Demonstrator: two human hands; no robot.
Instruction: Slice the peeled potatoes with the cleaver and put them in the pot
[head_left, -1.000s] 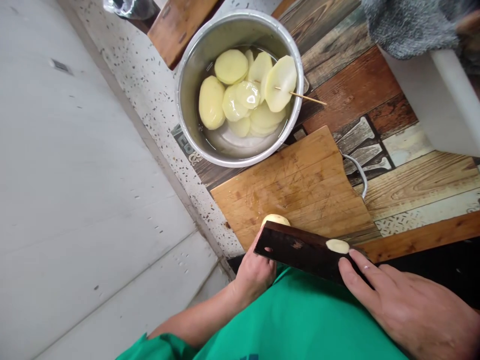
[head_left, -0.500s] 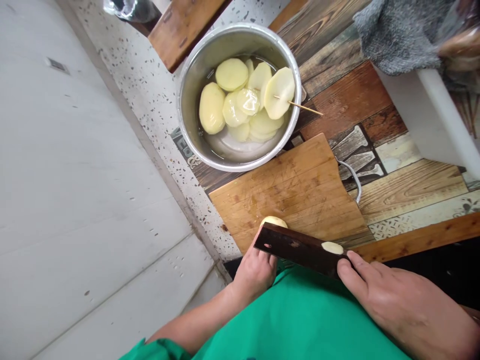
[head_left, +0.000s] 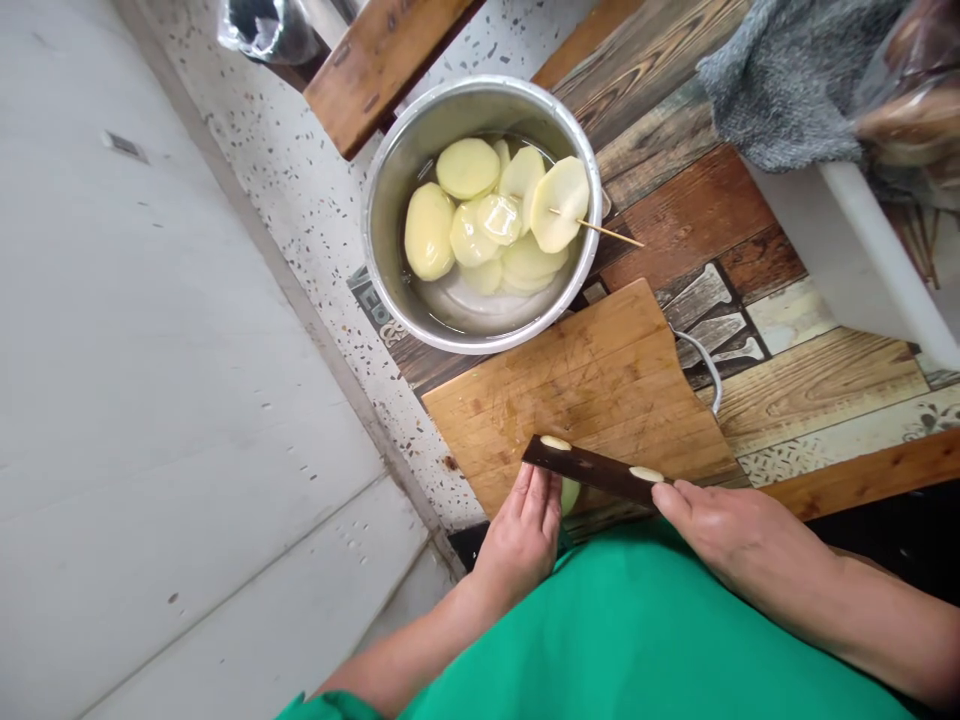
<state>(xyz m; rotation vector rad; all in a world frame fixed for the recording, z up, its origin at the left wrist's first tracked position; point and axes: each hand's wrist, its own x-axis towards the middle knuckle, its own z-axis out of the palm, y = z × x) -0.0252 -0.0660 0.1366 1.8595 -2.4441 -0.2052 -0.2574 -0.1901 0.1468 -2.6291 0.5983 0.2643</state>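
Since a second ago the cleaver (head_left: 592, 468) has tipped down, its broad side now nearly edge-on. Right hand (head_left: 739, 545) grips its handle end; left hand (head_left: 521, 535) curls fingers against a peeled potato (head_left: 570, 494), mostly hidden behind the blade, on the cutting board (head_left: 592, 385) at its near edge. Farther off sits a steel bowl (head_left: 390, 200) of potato slices (head_left: 487, 215) in water.

A steel pot (head_left: 390, 215) of peeled potato slices (head_left: 487, 215) in water; a grey cloth (head_left: 780, 85) lies well apart.
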